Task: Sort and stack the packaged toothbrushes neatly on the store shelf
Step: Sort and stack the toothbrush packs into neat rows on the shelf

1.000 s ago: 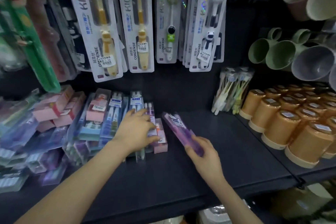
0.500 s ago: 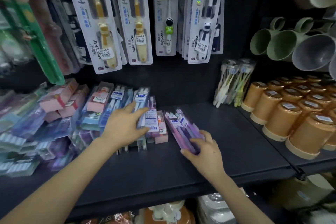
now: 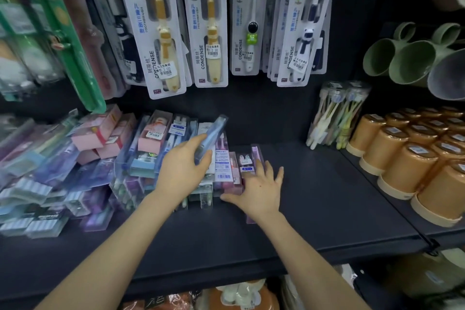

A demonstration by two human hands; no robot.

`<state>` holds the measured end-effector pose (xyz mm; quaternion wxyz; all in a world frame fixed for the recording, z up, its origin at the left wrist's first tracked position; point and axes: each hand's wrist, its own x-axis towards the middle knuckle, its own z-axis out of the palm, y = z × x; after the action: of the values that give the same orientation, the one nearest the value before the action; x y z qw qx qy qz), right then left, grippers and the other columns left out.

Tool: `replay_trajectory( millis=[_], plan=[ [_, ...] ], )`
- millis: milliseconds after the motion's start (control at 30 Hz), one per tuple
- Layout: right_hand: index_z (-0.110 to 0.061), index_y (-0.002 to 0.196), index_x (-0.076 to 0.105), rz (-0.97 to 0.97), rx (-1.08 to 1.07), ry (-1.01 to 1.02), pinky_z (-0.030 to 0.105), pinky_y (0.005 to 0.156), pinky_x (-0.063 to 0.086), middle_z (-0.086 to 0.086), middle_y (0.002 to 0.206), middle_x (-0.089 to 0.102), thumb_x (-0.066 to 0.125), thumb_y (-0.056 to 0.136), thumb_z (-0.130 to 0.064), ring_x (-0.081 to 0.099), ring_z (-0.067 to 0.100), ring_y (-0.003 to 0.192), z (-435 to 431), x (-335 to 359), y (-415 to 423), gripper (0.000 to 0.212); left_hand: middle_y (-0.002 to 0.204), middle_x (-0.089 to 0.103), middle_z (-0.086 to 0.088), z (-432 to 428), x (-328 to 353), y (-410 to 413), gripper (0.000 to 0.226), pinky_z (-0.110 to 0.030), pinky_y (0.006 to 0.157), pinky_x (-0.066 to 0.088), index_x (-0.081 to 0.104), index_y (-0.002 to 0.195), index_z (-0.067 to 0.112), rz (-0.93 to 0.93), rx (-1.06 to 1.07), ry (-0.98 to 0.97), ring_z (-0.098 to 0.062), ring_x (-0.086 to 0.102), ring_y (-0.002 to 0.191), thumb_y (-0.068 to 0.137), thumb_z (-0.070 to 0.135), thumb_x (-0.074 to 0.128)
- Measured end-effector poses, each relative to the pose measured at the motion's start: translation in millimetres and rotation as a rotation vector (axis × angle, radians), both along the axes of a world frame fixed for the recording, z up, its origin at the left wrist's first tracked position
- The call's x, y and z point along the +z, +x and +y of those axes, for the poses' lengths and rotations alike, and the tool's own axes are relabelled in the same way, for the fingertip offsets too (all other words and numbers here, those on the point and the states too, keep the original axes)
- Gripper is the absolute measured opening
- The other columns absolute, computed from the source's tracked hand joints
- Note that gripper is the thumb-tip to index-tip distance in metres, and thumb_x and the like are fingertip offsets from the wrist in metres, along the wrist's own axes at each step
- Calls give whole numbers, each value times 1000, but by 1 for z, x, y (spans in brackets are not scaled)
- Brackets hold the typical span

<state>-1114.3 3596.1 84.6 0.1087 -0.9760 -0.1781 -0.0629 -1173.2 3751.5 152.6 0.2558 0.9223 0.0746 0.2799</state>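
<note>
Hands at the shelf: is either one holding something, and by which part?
The left hand grips a blue toothbrush pack by its near end, far end tilted up. The right hand rests flat on purple packs, gripping nothing.

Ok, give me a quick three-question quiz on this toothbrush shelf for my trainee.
1. True or false: the left hand grips a blue toothbrush pack.
2. What stands to the right of the hands? A orange cups; B folded towels; C soap bottles.
3. What colour is the pack that the right hand presses with straight fingers?
Key: 1 true; 2 A; 3 purple.
</note>
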Motion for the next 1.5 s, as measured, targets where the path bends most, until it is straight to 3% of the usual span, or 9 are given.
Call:
replay_trajectory(
  millis=[267,433,600,767,900,1033,1167,1300,1500],
  plan=[
    [-28,93,74,-146,-48,165,52,117,-3,-2,145,44,59,81,-57,27,21,140,-5,-13,5,35,106,69,-5,-3,-1,2,41,-23,73,35,56,132,16,-61,28,-20,-20,60,92,92,27,58],
    [-42,137,47,-4,71,40,56,112,-14,8,159,20,56,73,-74,7,29,147,-8,-5,8,72,101,70,-2,-7,-1,6,38,-23,72,35,57,130,20,-56,36,-78,-17,60,88,93,30,56],
    [-44,125,59,-19,197,-3,55,111,-18,6,154,32,56,75,-72,13,27,147,-26,6,-14,57,105,70,-3,-5,-2,5,39,-22,75,38,56,131,19,-50,-1,-69,-20,64,98,94,30,56],
    [-25,83,74,-350,314,92,55,112,23,-3,91,71,51,63,-75,64,26,99,-42,-5,-56,58,87,70,-9,-14,-6,4,39,-28,69,39,59,128,11,-101,-46,79,-28,63,82,92,24,59],
    [-17,79,65,-368,284,209,45,94,42,-2,70,64,68,65,-61,62,22,72,-32,-13,-76,47,68,67,-11,-25,-11,-4,35,-37,75,43,62,122,6,-141,-123,185,-34,60,67,90,20,63],
    [-14,82,71,-347,193,408,34,83,36,-2,64,66,75,61,-33,63,23,64,-35,-6,-88,29,74,68,-17,-23,-12,-6,37,-34,72,42,60,126,9,-128,-97,92,-34,60,71,92,21,59],
    [-34,90,73,-65,86,723,30,90,41,-16,86,72,60,68,-40,61,-6,82,-59,20,-101,26,68,63,-9,-20,-11,-6,38,-26,64,31,57,130,12,-98,-21,-61,-18,50,61,95,26,54],
    [-37,94,71,61,34,1042,31,85,51,-16,98,71,60,68,-44,63,4,96,-108,35,-89,29,72,65,-7,-21,-13,-3,39,-27,65,32,56,131,12,-87,-23,-53,-17,50,62,96,27,53],
    [-23,107,68,52,-255,772,28,78,41,-4,95,62,68,81,-22,60,22,101,-149,12,-13,27,63,61,-8,-25,-12,1,39,-29,64,33,55,133,13,-67,2,-35,-20,51,61,97,28,51]
  ],
)
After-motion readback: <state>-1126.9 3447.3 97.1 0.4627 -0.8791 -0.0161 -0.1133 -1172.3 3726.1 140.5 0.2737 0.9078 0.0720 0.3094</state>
